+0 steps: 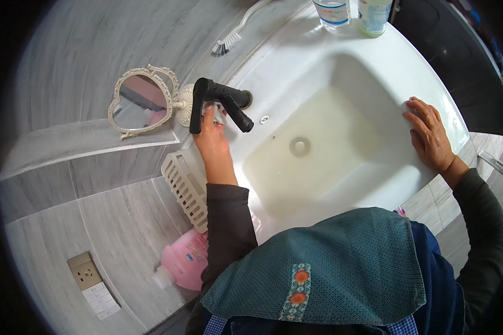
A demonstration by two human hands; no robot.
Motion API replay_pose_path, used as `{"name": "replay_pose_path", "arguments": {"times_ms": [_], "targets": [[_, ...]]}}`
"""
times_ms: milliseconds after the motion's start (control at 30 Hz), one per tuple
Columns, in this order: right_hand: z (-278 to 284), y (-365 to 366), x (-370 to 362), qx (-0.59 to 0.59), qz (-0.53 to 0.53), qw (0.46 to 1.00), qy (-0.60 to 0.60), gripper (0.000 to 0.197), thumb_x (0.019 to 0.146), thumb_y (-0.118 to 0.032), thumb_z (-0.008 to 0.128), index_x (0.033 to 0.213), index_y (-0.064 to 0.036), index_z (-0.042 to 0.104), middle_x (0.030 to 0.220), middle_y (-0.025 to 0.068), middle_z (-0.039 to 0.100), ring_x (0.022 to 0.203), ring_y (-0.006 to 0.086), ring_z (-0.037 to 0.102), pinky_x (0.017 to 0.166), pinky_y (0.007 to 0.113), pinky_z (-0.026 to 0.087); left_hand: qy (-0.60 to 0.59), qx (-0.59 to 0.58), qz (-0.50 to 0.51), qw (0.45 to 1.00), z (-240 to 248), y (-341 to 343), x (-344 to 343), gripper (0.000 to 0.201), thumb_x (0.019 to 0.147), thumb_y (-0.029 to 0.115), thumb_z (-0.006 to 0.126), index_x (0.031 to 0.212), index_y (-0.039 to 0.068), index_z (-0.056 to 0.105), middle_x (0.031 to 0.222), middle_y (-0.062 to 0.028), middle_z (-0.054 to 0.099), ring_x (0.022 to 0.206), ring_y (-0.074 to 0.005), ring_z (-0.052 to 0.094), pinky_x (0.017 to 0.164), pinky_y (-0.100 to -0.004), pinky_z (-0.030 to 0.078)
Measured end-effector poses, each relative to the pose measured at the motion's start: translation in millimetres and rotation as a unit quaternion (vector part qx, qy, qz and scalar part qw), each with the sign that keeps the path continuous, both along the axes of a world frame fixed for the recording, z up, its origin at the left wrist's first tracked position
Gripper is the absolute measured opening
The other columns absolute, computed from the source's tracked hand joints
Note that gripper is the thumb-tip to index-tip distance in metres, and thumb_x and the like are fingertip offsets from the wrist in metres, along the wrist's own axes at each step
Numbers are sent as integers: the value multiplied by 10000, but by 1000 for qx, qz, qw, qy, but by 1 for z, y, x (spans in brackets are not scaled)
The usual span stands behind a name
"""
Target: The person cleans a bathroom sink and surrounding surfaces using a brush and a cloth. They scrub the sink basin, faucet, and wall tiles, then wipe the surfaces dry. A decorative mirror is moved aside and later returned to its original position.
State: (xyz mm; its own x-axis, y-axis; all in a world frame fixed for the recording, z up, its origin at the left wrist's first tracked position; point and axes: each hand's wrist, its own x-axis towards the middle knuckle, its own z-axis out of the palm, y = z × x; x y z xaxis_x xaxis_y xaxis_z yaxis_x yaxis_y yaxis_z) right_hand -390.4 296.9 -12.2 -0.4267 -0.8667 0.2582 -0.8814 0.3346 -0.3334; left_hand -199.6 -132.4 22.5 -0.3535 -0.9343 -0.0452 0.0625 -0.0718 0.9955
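Observation:
My left hand (213,146) reaches in under the black faucet (215,97) on the left rim of the white sink (251,84). Its fingers close around a crumpled white cloth (218,114), mostly hidden by the faucet and the hand. Cloudy, shallow water (318,151) covers the basin's bottom, and the round drain plug (300,147) shows through it. On the right rim of the sink my right hand (430,134) lies with fingers stretched out, holding nothing.
A white ornate mirror (142,103) stands left of the faucet, near a slotted white basket (187,190) and a pink bottle (187,261). At the far rim are a clear bottle (333,14) and a pale green bottle (373,17). A white brush (227,43) lies behind the sink.

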Motion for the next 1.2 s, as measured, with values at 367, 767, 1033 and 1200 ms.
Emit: {"name": "replay_pose_path", "arguments": {"times_ms": [367,767,1033,1200], "targets": [[2,-2,4,30,-23,999,-4,530,688,111,547,1186,-64,494,1320,173,435,1271,352,403,1065,478,325,-108,-37,-88,990,-25,52,43,225,908,100,574,1088,-34,586,931,17,595,794,-57,508,737,-206,401],[1,-2,3,48,-25,998,-12,503,716,87,538,1191,-74,504,1344,162,429,1299,343,381,1083,489,293,-188,-357,-177,898,16,57,24,232,892,42,515,1089,54,637,1201,-97,454,1131,-221,465,961,-314,381],[0,0,3,49,-30,998,-15,508,711,100,532,1185,-79,506,1343,164,437,1302,343,381,1079,496,298,-206,-285,-121,928,16,43,57,224,874,39,520,1067,3,627,1139,-72,454,993,-149,491,845,-271,413],[3,-4,3,40,-16,999,-10,526,707,108,530,1195,-85,499,1340,161,444,1298,344,387,1078,498,300,-71,-170,-110,977,15,32,17,217,913,76,532,1091,-17,613,1075,-35,523,944,-119,501,818,-256,407]]}}
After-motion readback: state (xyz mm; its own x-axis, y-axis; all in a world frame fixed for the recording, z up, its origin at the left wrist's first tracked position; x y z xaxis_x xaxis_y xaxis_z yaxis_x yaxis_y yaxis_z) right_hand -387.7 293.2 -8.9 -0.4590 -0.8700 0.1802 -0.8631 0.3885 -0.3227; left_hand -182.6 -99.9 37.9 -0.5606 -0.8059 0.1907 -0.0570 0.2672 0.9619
